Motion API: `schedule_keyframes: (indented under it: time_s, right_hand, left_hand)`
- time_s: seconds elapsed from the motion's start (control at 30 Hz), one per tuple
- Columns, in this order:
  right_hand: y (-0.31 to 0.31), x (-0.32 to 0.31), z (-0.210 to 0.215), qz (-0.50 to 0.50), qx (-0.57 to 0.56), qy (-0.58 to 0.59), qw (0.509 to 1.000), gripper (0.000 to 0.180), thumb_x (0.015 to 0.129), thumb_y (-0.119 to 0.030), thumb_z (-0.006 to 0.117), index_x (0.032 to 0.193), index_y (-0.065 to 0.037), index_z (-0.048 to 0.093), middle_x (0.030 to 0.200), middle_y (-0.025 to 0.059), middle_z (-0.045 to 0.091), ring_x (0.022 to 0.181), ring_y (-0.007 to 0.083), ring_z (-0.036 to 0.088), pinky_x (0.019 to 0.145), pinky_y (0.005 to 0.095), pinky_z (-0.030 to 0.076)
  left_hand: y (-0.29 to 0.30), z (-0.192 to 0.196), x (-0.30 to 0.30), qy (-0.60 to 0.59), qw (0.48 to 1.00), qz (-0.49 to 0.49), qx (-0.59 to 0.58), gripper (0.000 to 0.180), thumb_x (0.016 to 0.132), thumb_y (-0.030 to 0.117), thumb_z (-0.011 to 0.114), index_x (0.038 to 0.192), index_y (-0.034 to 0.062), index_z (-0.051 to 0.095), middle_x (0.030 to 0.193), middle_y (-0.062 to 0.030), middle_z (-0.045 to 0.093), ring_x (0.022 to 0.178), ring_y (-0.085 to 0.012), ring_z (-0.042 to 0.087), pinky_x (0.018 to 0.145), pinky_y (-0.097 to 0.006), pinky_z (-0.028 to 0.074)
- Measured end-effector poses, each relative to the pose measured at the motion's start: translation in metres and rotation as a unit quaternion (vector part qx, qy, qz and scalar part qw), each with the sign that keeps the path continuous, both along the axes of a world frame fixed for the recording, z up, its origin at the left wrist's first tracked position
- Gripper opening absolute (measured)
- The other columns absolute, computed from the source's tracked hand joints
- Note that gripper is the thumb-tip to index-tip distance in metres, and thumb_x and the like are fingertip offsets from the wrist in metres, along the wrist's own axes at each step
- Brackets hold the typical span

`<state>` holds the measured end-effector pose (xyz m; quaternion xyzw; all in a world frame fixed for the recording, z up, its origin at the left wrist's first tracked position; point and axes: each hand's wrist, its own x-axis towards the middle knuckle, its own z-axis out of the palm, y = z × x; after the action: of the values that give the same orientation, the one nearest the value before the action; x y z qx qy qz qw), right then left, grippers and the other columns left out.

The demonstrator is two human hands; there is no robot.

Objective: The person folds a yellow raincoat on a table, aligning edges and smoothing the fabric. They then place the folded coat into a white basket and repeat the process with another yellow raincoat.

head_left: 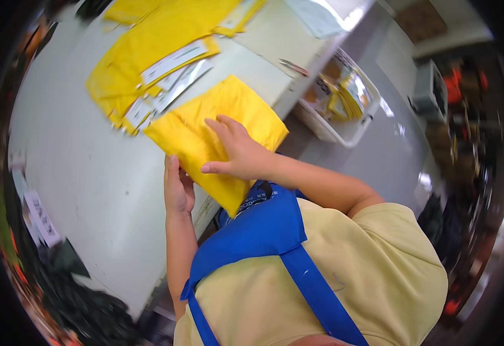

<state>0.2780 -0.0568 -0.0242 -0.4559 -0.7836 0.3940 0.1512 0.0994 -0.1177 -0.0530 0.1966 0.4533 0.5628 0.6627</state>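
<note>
Yellow padded envelope [217, 135] sits at the table [85, 173] edge, its 5 o'clock corner hanging off. Right hand [237, 153] lies flat on top, fingers spread; left hand [177, 187] is open against its 7 o'clock edge, gripping nothing. Risk: it slides off, since neither hand pinches it.

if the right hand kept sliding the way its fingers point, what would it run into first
The right hand lies flat on the yellow padded envelope, fingers pointing toward the pile of yellow mailers with white labels further up the white table. That pile likely comes first, though the gap is hard to judge.
</note>
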Motion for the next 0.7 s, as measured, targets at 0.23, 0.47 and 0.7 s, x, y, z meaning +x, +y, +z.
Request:
schedule_keyframes:
  time_s: [0.23, 0.47, 0.7]
  right_hand:
    - [-0.043, 0.159, 0.078, -0.301, -0.044, 0.156, 0.940, 0.085, 0.068, -0.018, 0.076, 0.136, 0.002, 0.030, 0.123, 0.0169, 0.052, 0.116, 0.0254, 0.051, 0.100, 0.0345, 0.039]
    - [-0.097, 0.340, -0.040, -0.559, -0.114, 0.409, 0.712, 0.046, 0.074, 0.002, 0.057, 0.119, 0.003, 0.047, 0.104, 0.0120, 0.060, 0.092, 0.0208, 0.061, 0.083, 0.0322, 0.050]
    - [0.017, 0.470, -0.134, -0.554, -0.081, 0.468, 0.684, 0.043, 0.077, 0.001, 0.057, 0.119, 0.002, 0.047, 0.104, 0.0112, 0.059, 0.092, 0.0215, 0.061, 0.080, 0.0331, 0.051]
  left_hand:
    - [0.026, 0.072, 0.144, -0.044, 0.898, -0.418, 0.130, 0.097, 0.079, 0.064, 0.054, 0.149, 0.0140, 0.010, 0.153, -0.0044, 0.014, 0.138, -0.0246, 0.021, 0.105, -0.042, 0.029]
    - [0.025, 0.022, 0.222, 0.089, 0.797, -0.596, 0.048, 0.057, 0.091, 0.017, 0.054, 0.143, 0.0100, 0.031, 0.145, -0.0083, 0.031, 0.130, -0.0242, 0.035, 0.105, -0.035, 0.032]
    - [0.040, -0.037, 0.264, 0.144, 0.869, -0.431, -0.195, 0.044, 0.094, 0.017, 0.050, 0.136, 0.0078, 0.040, 0.132, -0.0107, 0.047, 0.112, -0.0193, 0.050, 0.092, -0.029, 0.043]
